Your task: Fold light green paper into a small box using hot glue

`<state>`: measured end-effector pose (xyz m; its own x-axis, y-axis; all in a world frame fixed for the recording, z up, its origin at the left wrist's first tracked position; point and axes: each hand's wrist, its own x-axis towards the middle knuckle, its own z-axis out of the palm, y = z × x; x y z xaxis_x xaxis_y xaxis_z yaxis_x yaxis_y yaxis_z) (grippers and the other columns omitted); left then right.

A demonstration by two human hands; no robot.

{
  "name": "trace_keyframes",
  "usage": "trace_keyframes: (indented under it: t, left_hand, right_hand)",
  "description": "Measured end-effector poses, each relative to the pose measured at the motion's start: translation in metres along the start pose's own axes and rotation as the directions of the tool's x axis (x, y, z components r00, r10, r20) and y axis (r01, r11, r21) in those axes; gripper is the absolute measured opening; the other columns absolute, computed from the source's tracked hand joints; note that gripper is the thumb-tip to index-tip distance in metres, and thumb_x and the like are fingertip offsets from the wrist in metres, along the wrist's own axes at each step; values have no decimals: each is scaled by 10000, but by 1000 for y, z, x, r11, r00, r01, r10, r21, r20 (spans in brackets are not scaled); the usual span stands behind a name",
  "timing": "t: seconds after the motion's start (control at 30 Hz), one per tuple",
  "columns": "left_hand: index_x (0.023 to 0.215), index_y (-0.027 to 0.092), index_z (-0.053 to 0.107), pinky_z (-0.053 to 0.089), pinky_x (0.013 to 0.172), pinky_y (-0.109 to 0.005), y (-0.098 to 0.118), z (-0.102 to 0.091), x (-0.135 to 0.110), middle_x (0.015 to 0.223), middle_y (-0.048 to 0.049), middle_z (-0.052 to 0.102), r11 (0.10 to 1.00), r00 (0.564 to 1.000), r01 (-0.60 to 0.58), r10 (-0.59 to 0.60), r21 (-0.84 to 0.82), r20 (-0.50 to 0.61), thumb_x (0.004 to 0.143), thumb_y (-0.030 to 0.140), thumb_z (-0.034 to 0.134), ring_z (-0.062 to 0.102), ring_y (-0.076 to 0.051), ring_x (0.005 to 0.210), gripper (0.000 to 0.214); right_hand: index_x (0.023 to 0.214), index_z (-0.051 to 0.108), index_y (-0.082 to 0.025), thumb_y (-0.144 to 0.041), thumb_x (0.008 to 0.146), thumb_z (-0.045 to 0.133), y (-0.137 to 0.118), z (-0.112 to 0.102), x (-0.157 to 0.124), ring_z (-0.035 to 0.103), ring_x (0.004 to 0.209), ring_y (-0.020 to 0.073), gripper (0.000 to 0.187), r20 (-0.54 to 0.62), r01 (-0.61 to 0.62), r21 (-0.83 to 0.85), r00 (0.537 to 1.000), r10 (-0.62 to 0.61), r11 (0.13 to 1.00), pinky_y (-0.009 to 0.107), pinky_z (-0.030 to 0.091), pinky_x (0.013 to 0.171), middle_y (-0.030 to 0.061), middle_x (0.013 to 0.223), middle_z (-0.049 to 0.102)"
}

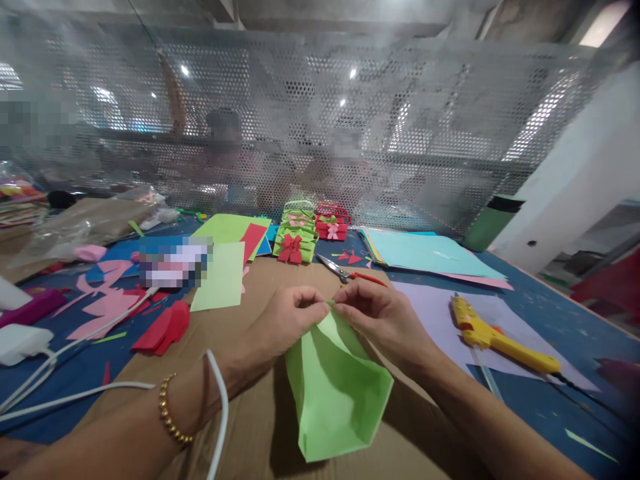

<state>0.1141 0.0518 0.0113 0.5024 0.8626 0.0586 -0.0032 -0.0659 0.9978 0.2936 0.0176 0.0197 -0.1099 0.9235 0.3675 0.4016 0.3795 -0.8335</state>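
A folded light-green paper bag (340, 387) lies tilted over the brown cardboard (240, 407), its wide boxy end toward me. At its far, narrow end, my left hand (295, 313) pinches the paper between thumb and forefinger. Close beside it, my right hand (375, 313) pinches the same edge, the fingertips of both hands almost touching. What lies exactly between the fingertips is mostly hidden. Just beyond my right hand rest scissors (345, 272) with red handles. A yellow hot glue gun (500, 337) lies to the right on a lilac sheet (425, 307).
Small green paper bags (295, 233) with bows and a red one (331, 228) stand at the back. Coloured sheets (435, 253) and a green bottle (493, 223) are at the back right. Pink and red scraps (163, 327) lie left. A white cable (220, 407) crosses my left forearm.
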Motion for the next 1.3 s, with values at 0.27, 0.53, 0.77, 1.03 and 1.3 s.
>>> trace_keyframes:
  t: [0.27, 0.53, 0.77, 1.03, 1.3]
  left_hand:
    - [677, 152, 611, 316, 488, -205, 2, 0, 1, 597, 37, 506, 999, 999, 31, -31, 20, -35, 730, 323, 616, 442, -84, 535, 179]
    - [701, 153, 620, 310, 503, -212, 1, -2, 1, 602, 42, 480, 998, 999, 11, -9, 60, -35, 730, 324, 585, 437, -93, 557, 177]
    - [682, 158, 606, 298, 501, -212, 2, -3, 1, 598, 46, 467, 997, 1000, -2, 4, 72, -28, 728, 320, 573, 426, -93, 552, 171]
    - [699, 163, 615, 307, 500, -219, 2, -2, 0, 594, 45, 484, 997, 1000, 10, -8, 76, -20, 736, 327, 569, 444, -100, 543, 174]
    - [678, 157, 601, 296, 495, -217, 3, -3, 1, 600, 41, 475, 997, 1000, 6, -6, 80, 2, 737, 306, 559, 425, -93, 540, 166]
  right_hand:
    - [801, 703, -170, -110, 845, 628, -10, 1, -5, 537, 645, 111, 106, -29, 342, -309, 929, -368, 887, 228, 426, 576, 3, 690, 607]
    - [828, 691, -163, -23, 864, 577, -11, -1, -5, 533, 676, 111, 185, 47, 472, -413, 865, -499, 779, 247, 428, 650, 11, 731, 597]
    - [840, 674, -199, -62, 890, 549, -11, -1, -6, 533, 680, 120, 193, 77, 474, -439, 866, -493, 763, 252, 442, 651, 10, 743, 598]
    - [843, 656, -212, -79, 886, 527, -12, -3, -7, 547, 722, 137, 189, 110, 435, -468, 892, -438, 769, 267, 460, 685, 18, 772, 606]
    - [862, 651, -205, -73, 890, 529, -13, -3, -8, 542, 712, 131, 182, 123, 444, -486, 887, -444, 753, 249, 438, 662, 18, 781, 606]
